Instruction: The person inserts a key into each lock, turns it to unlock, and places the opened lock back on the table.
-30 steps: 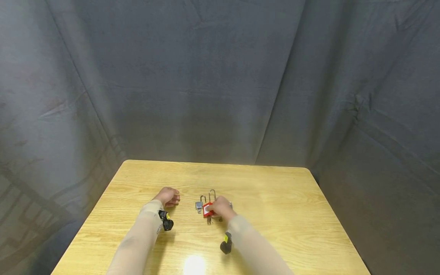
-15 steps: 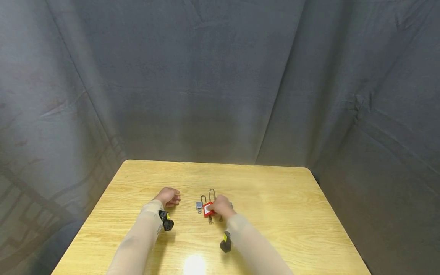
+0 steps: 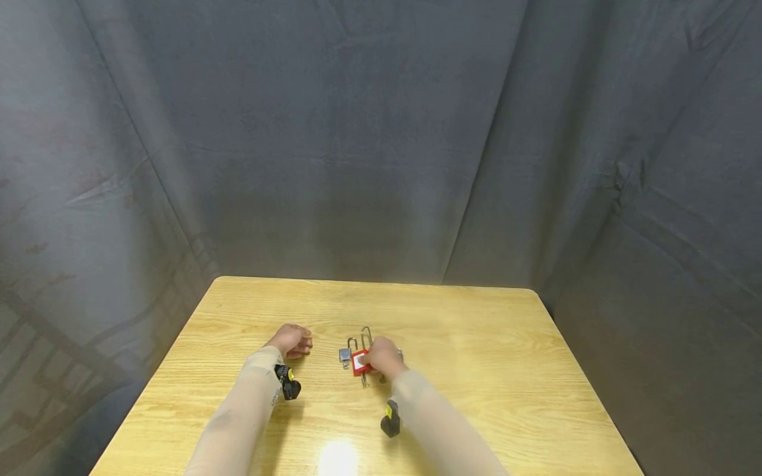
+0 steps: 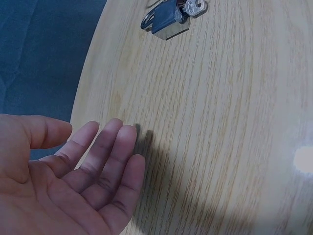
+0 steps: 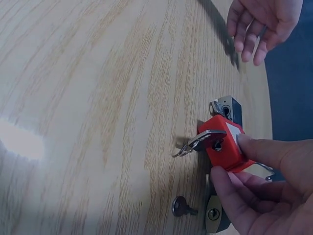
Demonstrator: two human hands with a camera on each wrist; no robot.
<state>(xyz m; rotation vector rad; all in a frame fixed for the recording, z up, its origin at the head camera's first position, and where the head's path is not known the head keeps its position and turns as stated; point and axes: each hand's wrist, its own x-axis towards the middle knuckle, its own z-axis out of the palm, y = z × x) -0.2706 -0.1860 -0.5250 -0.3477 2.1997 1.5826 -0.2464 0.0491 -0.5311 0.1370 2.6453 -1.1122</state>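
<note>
My right hand (image 3: 385, 358) grips a red padlock (image 5: 222, 157) between thumb and fingers, the thumb on its white label (image 5: 227, 131). A key (image 5: 208, 141) sits in its keyhole, with another piece of metal hanging by it. In the head view its tall shackle (image 3: 366, 336) points away from me. Close on its left lies a silver padlock (image 3: 344, 355), also with a key (image 4: 195, 7) at its base. My left hand (image 4: 83, 181) holds nothing; its fingers are loosely bent, left of the padlocks.
A padlock with a brass-coloured face (image 5: 213, 220) lies beside my right fingers, mostly hidden in the head view. A loose key (image 5: 181, 207) rests near its keyhole. The wooden table (image 3: 476, 370) ends at a rounded far edge before grey cloth (image 3: 357, 165).
The red padlock has shifted very slightly in my right hand, and the key below it hangs a little further right. My left hand has stayed in place.
</note>
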